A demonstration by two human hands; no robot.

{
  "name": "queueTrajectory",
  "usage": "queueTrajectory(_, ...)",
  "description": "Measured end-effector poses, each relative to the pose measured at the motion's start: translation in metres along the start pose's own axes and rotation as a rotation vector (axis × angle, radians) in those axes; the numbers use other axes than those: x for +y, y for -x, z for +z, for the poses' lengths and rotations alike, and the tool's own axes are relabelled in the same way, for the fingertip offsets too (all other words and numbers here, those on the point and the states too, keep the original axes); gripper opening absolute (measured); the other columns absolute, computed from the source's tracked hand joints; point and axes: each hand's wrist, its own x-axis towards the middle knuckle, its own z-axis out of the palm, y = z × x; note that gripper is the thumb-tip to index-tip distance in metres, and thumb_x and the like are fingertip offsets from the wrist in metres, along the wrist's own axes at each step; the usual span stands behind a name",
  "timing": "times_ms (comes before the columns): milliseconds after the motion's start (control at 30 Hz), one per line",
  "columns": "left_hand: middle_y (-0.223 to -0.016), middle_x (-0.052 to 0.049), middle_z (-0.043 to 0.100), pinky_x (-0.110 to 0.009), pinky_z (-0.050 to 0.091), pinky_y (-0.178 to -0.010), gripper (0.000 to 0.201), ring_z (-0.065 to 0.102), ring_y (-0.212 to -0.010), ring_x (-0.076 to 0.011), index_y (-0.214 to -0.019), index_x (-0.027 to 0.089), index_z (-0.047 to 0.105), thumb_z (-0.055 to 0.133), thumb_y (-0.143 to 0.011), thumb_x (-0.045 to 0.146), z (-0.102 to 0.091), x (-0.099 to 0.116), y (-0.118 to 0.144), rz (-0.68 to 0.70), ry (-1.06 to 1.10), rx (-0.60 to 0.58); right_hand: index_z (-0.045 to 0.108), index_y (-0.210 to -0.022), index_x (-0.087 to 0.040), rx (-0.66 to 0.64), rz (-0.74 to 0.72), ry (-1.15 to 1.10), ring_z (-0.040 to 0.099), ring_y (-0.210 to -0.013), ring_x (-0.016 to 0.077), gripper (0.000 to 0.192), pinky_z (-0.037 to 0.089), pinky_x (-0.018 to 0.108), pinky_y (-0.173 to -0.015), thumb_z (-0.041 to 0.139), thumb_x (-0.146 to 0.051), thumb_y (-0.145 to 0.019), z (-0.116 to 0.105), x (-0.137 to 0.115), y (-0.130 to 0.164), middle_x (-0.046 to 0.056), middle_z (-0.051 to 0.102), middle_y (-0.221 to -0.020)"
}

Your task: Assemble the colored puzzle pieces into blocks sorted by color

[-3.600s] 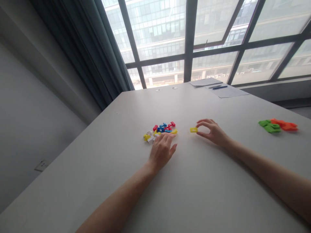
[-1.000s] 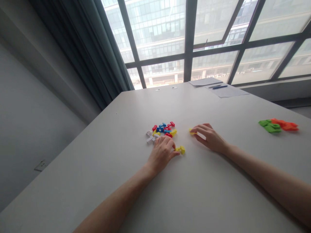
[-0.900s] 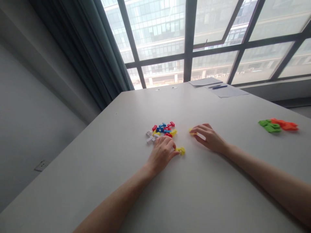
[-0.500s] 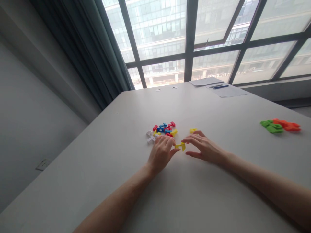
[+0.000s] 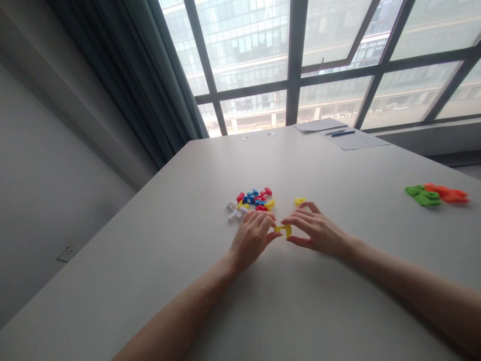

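Note:
A small yellow piece point(image 5: 282, 229) is pinched between my left hand point(image 5: 251, 237) and my right hand point(image 5: 315, 231), just above the white table point(image 5: 210, 281). Both hands' fingertips close on it from either side. Another yellow piece point(image 5: 299, 201) lies on the table just beyond my right hand's fingers. A heap of small red, blue, yellow and white pieces point(image 5: 251, 201) sits just beyond my left hand.
Green and orange pieces point(image 5: 436, 194) lie at the table's far right. Papers with a pen point(image 5: 340, 135) rest at the far edge by the window. A dark curtain point(image 5: 124, 85) hangs at the left.
My right hand left the far yellow piece on the table and came left to meet my left hand, which lifted another yellow piece; both hands now grip it.

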Motion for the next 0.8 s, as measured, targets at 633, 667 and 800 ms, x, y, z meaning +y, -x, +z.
queueTrajectory(633,-0.113,-0.009,0.061,-0.042,0.043,-0.097,0.027,0.057,-0.108,-0.024,-0.117,0.018,0.048,0.05,-0.09,0.015,0.005,-0.004,0.003,-0.133,-0.037,-0.112,0.059,-0.114,-0.023,0.104,0.805,0.091,0.066,-0.097,0.0278,0.031,0.044,0.046,-0.087,0.05,-0.034,-0.087,0.005,0.078,0.029,0.008,0.072,-0.099)
queueTrajectory(667,-0.114,-0.009,0.061,-0.042,0.043,-0.097,0.028,0.056,-0.109,-0.0241,-0.117,0.018,0.048,0.05,-0.09,0.015,0.005,-0.004,0.003,-0.14,-0.038,-0.116,0.059,-0.115,-0.024,0.078,0.817,0.114,0.065,-0.1,0.0288,0.031,0.043,0.048,-0.087,0.049,-0.035,-0.087,0.006,0.079,0.03,0.008,0.072,-0.102)
queueTrajectory(800,-0.118,-0.009,0.06,-0.044,0.04,-0.101,0.028,0.053,-0.115,-0.025,-0.117,0.018,0.051,0.051,-0.089,0.015,0.004,-0.003,0.002,-0.185,-0.058,-0.124,0.06,-0.114,-0.023,0.027,0.862,0.188,0.058,-0.11,0.0324,0.033,0.042,0.05,-0.087,0.05,-0.035,-0.085,0.009,0.08,0.032,0.009,0.069,-0.114)
